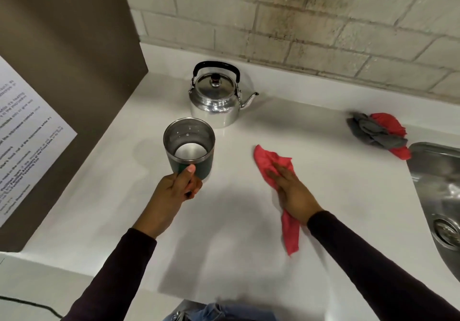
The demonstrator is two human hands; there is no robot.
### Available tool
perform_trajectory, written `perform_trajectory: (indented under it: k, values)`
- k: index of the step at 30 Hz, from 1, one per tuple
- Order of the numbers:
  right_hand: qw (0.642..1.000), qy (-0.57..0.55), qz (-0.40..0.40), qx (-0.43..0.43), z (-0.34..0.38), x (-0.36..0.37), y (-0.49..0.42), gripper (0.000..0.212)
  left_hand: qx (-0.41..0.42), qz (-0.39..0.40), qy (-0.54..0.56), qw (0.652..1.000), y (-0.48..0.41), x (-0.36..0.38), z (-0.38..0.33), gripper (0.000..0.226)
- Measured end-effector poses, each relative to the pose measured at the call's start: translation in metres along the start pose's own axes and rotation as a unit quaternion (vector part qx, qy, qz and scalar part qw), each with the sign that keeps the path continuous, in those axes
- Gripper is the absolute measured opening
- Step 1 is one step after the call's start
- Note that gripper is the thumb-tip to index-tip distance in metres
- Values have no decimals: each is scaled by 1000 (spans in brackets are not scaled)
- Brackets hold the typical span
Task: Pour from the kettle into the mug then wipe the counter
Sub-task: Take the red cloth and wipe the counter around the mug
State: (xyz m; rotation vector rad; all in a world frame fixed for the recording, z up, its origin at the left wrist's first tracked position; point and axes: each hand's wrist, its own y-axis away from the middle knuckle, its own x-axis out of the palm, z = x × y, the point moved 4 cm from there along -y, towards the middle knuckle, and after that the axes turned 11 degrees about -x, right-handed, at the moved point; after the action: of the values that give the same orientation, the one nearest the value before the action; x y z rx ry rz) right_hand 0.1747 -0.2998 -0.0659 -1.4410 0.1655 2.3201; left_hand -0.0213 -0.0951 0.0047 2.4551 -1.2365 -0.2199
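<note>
A shiny metal kettle (216, 98) with a black handle stands on the white counter (311, 134) near the back wall, spout pointing right. My left hand (178, 185) grips a dark green mug (189, 146) with a steel inside, held just in front of the kettle, left of centre. My right hand (290, 189) lies flat, fingers together, pressing a red cloth (273, 169) onto the counter right of the mug. Part of the cloth trails out under my wrist.
A brown panel (74, 72) with a printed notice (22, 141) walls off the left side. A steel sink (443, 196) sits at the right edge. Bunched grey and red rags (380, 131) lie behind the sink. A brick wall runs along the back.
</note>
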Motion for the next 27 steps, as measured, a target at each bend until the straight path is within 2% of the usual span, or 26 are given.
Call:
perform_trajectory:
  k: [4, 10, 17, 21, 23, 24, 27]
  values:
    - [994, -28, -54, 91, -11, 2, -45, 46, -4, -7, -17, 1000, 6, -8, -5, 53]
    - [995, -68, -8, 76, 43, 42, -121, 41, 0, -9, -29, 1000, 15, -19, -16, 53]
    - [986, -150, 45, -61, 152, 83, -153, 44, 19, -21, -40, 999, 27, -41, -22, 44]
    - [967, -55, 113, -223, 184, 93, -122, 23, 32, -29, -58, 997, 28, -47, -21, 45]
    - [941, -16, 128, -314, 184, 94, -100, 35, 36, -17, -53, 998, 27, -46, -19, 45]
    - [933, -1, 140, -330, 179, 95, -89, 43, 36, -13, -53, 998, 26, -45, -18, 45]
    - [945, -15, 160, -285, 147, 84, -59, 53, 35, -8, -63, 997, 21, -40, -14, 45]
